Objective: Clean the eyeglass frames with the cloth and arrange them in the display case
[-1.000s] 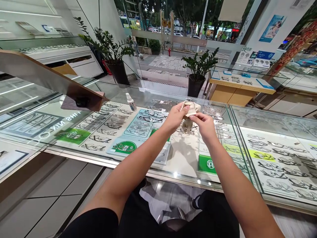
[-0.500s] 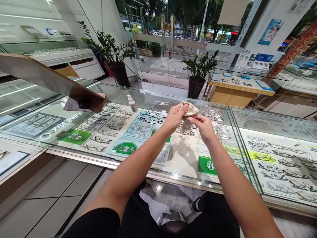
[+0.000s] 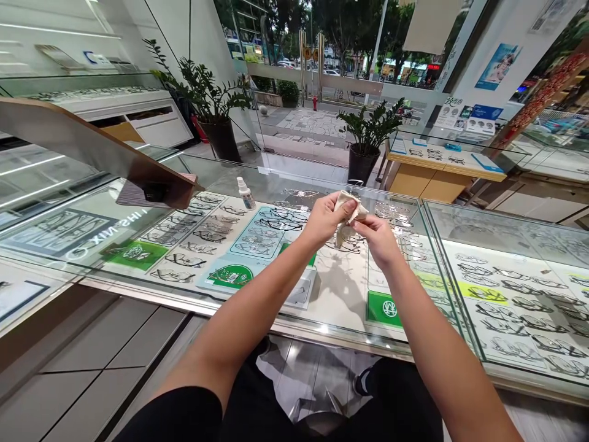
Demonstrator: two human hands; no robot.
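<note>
Both hands hold a pale cloth [image 3: 361, 212] above the far part of a glass-topped table [image 3: 340, 298].
The left hand [image 3: 327, 216] has its grip closed on the cloth, thumb on top; the right hand [image 3: 380, 239] has its grip pinched at the right edge. Anything inside the folds is hidden. Eyeglasses [image 3: 281, 218] lie under the glass; a white spray bottle [image 3: 246, 194] stands to the left.

— Please, what stands to the right of the smaller potted plant [image 3: 365, 138]?
— A wooden table [image 3: 409, 178], just beside it, with eyeglass frames [image 3: 433, 155] on top.
— And to its left?
— Well apart, a larger plant [image 3: 211, 101]. Farther behind, outdoors, a red hydrant [image 3: 315, 103].
</note>
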